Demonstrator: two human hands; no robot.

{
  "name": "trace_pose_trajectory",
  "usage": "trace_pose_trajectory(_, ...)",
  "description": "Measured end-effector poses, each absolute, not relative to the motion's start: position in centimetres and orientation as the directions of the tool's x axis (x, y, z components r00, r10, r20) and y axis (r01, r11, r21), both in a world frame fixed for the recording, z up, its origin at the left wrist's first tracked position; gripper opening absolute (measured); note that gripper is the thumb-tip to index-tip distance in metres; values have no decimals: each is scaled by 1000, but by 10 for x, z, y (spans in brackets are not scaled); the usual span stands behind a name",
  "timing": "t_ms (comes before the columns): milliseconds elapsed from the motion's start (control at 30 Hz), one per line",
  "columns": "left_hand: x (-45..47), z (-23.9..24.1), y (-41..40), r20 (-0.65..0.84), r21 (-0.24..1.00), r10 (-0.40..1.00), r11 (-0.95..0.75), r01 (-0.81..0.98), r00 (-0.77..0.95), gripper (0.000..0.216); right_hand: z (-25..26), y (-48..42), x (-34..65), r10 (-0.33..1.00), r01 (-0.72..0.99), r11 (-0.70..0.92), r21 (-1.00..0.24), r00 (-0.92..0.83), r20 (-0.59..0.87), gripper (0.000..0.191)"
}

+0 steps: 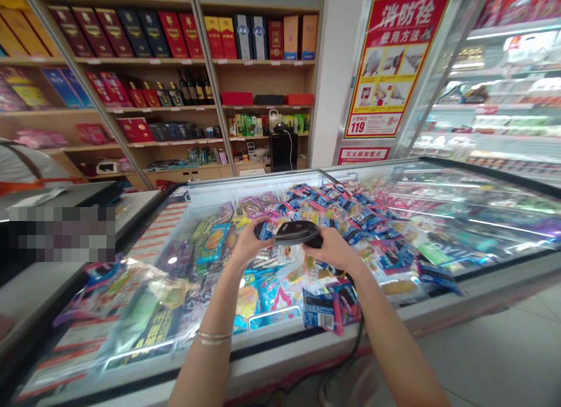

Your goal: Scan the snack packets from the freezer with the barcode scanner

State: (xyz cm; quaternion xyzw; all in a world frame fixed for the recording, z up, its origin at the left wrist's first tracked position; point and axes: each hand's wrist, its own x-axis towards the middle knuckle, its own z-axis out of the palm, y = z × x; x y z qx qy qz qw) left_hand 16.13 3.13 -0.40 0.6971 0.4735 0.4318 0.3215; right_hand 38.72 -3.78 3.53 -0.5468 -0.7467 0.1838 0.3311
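Both my hands hold a black handheld barcode scanner over the glass-topped chest freezer. My left hand is closed on the scanner's left end and also touches a small blue packet. My right hand grips the scanner's right end; a black cable runs down from it past the freezer's front edge. A thin bracelet circles my left wrist. Under the glass lie several colourful wrapped ice-cream packets. A loose blue packet lies on the lid near my right forearm.
Wooden shelves with boxed goods and bottles line the back wall. A red fire-hydrant poster hangs right of them. An open chiller cabinet stands at the right. A grey counter and a person's sleeve are at the left. Tiled floor lies lower right.
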Motion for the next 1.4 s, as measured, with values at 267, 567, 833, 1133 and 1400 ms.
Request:
trace_pose_trajectory(267,145,-1,31,300,837,893,-415,356,337,57,34,-38,390,954,725,290,-625,-170,247,14)
trace_pose_trajectory(567,148,5,26,209,865,899,-353,356,385,57,35,-38,389,955,734,289,-614,-179,235,13)
trace_pose_trajectory(833,145,3,27,234,859,900,-369,356,369,57,38,-40,389,954,722,296,-626,-194,228,15)
trace_pose_trajectory(1133,144,2,29,228,864,897,-366,346,379,58,36,-40,391,950,695,303,-652,-169,261,11)
trace_pose_trajectory(1400,152,-7,34,236,836,893,-388,389,384,59,33,-30,399,970,586,242,-773,-120,213,19)
